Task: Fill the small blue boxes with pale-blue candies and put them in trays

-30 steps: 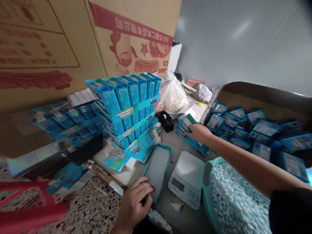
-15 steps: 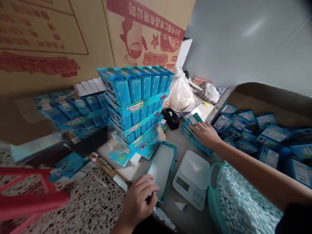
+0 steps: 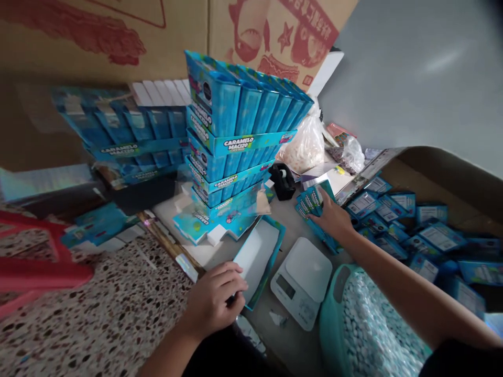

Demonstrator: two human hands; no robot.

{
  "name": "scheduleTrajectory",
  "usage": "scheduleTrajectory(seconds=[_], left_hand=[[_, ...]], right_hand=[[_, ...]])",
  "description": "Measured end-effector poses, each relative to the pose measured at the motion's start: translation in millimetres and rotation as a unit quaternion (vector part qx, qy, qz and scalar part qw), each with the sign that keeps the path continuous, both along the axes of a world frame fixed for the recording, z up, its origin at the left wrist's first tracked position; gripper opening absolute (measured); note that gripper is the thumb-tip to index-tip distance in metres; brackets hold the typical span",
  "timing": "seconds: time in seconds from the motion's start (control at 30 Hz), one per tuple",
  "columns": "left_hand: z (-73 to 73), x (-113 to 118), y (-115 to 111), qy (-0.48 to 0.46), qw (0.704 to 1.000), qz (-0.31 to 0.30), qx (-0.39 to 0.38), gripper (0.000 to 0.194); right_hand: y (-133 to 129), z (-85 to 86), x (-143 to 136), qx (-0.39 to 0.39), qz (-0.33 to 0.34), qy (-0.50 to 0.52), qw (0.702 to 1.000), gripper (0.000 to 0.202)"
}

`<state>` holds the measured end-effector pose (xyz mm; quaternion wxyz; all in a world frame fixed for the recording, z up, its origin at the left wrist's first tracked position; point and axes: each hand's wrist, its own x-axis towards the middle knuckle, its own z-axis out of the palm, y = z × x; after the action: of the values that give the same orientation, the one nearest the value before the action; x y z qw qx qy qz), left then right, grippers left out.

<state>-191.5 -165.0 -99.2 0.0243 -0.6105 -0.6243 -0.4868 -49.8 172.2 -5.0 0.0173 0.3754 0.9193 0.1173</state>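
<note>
- Principal relation: a pile of flat blue cartons (image 3: pixel 308 201) lies on the desk (image 3: pixel 291 225), ahead and to the right of an open blue tray (image 3: pixel 257 254); the pile's long axis is slanted from far left to near right, whereas the tray's is slanted from near left to far right.
- Nearer hand: the pile is reached by the right hand (image 3: pixel 334 217), with that forearm extended above the basin (image 3: pixel 330 330); the left hand (image 3: pixel 215 298) is placed well apart from it, beside the tray.
- Right hand: partly closed, thumb and fingers spread over the pile and in contact with it; whether a single carton is gripped cannot be told.
- Left hand: half open, fingers loosely curled, with the tray's near left edge touched; no firm grip is shown.
- Surroundings: a scale (image 3: pixel 308 272) is set between tray and basin; a tape dispenser (image 3: pixel 283 186) is seen just beyond the pile, to its left.
</note>
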Motion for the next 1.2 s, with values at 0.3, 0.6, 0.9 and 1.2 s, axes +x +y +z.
scheduleTrajectory(seconds=[0.3,0.6,0.9,1.2], left_hand=[[-2.2,1,0,-0.017,1.000,0.005,0.000,0.022],[-1.7,-1,-4,0.028,0.998,0.064,-0.008,0.024],[-6.6,-12,-1,0.046,0.999,0.011,0.013,0.031],[19.9,-17,11,0.144,0.985,-0.089,-0.042,0.034]], right_hand=[[4,-2.3,-6,-0.043,-0.059,-0.098,0.993,0.073],[-13,17.2,-6,-0.065,-0.077,-0.100,0.990,0.068],[-71,76.0,64,-0.132,-0.014,-0.058,0.989,0.040],[-142,68.6,213,-0.357,-0.056,0.064,0.930,0.053]])
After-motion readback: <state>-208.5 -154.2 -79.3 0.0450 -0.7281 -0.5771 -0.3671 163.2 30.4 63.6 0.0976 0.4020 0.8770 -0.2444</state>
